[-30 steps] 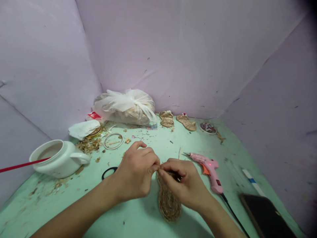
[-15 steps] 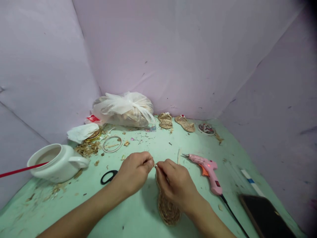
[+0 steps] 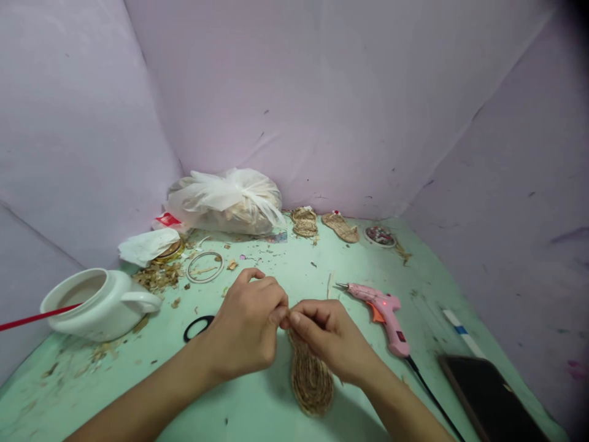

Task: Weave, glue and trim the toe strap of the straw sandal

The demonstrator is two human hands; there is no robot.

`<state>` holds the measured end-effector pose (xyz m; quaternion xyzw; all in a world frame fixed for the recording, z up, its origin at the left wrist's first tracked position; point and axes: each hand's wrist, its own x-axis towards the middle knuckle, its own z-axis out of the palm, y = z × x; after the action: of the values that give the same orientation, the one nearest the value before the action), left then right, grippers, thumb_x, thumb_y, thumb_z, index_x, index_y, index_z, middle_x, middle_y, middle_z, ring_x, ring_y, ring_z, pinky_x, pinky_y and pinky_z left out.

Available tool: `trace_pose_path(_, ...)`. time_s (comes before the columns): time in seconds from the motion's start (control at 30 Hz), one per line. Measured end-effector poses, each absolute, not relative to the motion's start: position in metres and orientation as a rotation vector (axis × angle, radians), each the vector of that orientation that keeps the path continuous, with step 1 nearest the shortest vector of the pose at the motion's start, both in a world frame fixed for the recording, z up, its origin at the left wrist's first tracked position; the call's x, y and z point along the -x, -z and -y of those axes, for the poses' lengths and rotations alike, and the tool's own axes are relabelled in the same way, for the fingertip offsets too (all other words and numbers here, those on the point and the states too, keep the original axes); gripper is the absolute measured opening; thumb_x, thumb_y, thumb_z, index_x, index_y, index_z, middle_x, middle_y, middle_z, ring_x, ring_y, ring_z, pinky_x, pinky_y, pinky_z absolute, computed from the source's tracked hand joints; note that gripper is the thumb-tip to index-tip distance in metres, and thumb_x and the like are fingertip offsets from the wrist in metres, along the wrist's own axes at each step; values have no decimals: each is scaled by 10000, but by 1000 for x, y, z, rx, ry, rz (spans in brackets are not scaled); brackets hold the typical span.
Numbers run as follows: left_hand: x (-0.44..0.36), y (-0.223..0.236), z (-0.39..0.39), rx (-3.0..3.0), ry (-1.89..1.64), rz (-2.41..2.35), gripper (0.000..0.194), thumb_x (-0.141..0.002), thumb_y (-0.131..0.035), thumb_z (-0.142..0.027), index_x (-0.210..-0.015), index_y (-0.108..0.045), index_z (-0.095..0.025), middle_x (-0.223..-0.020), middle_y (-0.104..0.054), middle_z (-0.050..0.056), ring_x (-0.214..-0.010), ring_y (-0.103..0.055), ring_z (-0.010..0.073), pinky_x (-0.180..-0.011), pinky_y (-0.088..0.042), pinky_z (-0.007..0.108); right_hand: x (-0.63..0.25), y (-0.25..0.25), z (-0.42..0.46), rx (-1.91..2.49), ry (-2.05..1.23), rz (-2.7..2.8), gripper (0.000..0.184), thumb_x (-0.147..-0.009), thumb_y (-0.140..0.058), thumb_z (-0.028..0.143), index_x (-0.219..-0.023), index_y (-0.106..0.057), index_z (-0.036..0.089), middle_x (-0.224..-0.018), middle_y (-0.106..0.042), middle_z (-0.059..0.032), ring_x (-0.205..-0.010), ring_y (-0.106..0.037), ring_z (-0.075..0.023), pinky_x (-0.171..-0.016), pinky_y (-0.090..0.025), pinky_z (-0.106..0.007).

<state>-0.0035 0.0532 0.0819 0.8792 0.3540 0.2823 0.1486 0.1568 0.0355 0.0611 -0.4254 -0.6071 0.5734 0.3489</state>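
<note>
My left hand (image 3: 255, 322) is closed in a pinch, its fingertips meeting those of my right hand in front of me. What lies between the left fingertips is hidden. My right hand (image 3: 329, 334) is also pinched, at the upper end of a woven straw sole (image 3: 313, 383). The brown sole has coiled, braided rows. Its rounded lower end hangs in view below the right hand, while its upper part is covered by the fingers. A black scissors handle (image 3: 196, 329) shows beside my left wrist. To the right lies a pink glue gun (image 3: 384, 310) with its red light on.
Left stands a white pot (image 3: 105, 313) with a red stick in it. Behind are a tied plastic bag (image 3: 225, 205), a tape ring (image 3: 205, 267), small straw slippers (image 3: 340, 227) and a dish of beads (image 3: 380, 236). A dark phone (image 3: 492, 399) lies right, beside the glue gun's cord.
My left hand has turned and its index finger has lifted. A small pale bit seen between the fingertips is now covered. More of the sole shows below the right hand.
</note>
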Motion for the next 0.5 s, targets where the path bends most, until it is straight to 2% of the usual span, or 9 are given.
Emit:
trace_pose_path(0.1,-2,-79,-48,-2453,-705,-1253,142,-744,-379,-103,-641,-418,-192,-613,-518,6,-586,-436,145,-738,-361,364,-154,-60,-31,1152,-844,1925,250,-835,-435,195,-616,-547,150,-541,-428,30,-508,-381,-89,-486,-276,-230)
trace_pose_path(0.27,-7,-79,-42,-2300,-501,-1527,150,-773,-376,-175,-637,-433,-199,-621,-532,26,-637,-459,188,-619,-319,319,-154,-47,-28,1048,-131,2166,248,-801,-404,107,-597,-532,165,-536,-463,-3,-471,-393,-115,-459,-277,-250)
trace_pose_path(0.37,-5,-80,-48,-2134,-513,-1516,173,-776,-385,-202,-612,-441,-198,-589,-507,3,-598,-441,161,-576,-301,284,-154,-44,-30,1079,-193,2122,228,-825,-406,114,-704,-595,157,-581,-536,-23,-493,-468,-127,-472,-337,-238)
trace_pose_path(0.43,-1,-81,-54,-1994,-599,-1446,191,-777,-398,-223,-593,-441,-195,-568,-480,-16,-580,-429,142,-557,-302,260,-154,-46,-31,1141,-439,1996,217,-852,-420,151,-754,-613,168,-603,-571,-15,-520,-502,-121,-496,-371,-222)
trace_pose_path(0.5,3,-83,-61,-1893,-692,-1369,181,-765,-426,-236,-594,-463,-189,-562,-466,-26,-585,-427,132,-561,-315,245,-153,-49,-33,1214,-693,1856,236,-863,-439,199,-701,-608,175,-566,-560,7,-513,-498,-111,-487,-369,-209)
